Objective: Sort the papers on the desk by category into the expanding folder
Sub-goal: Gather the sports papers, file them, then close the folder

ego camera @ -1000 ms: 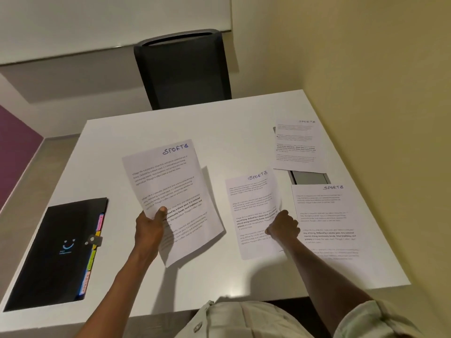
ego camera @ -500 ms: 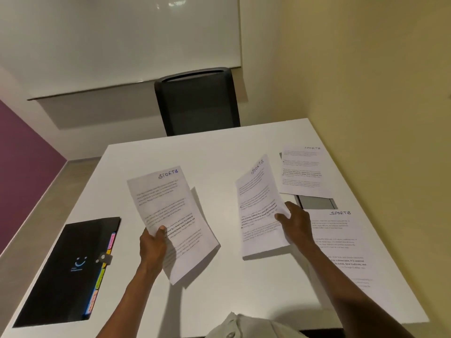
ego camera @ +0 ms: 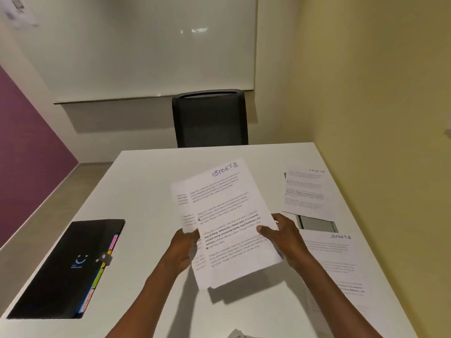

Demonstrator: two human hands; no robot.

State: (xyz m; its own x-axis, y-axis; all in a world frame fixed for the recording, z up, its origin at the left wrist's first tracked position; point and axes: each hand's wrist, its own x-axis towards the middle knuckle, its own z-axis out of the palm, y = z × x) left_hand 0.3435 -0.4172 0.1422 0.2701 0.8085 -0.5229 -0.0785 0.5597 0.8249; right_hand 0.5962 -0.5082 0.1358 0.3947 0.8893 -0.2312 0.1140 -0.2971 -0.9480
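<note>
Head view, the only one, shows two printed sheets headed "SPORTS" held overlapped at the centre of the frame, above the white desk. The front sheet sits a little right of the back one, whose left edge peeks out. I judge they are being gathered because they share a heading, so one category can go in together.

Left hand grips the stack's lower left edge, fingers curled behind the paper. Right hand pinches the lower right edge, thumb lying across the front sheet.

Two more "SPORTS" pages lie flat at the right: one in the upper right of the desk, partly over a dark flat object, another at the lower right edge.

Lower left, the black expanding folder lies closed, coloured tabs showing along its right side, well apart from both hands.
</note>
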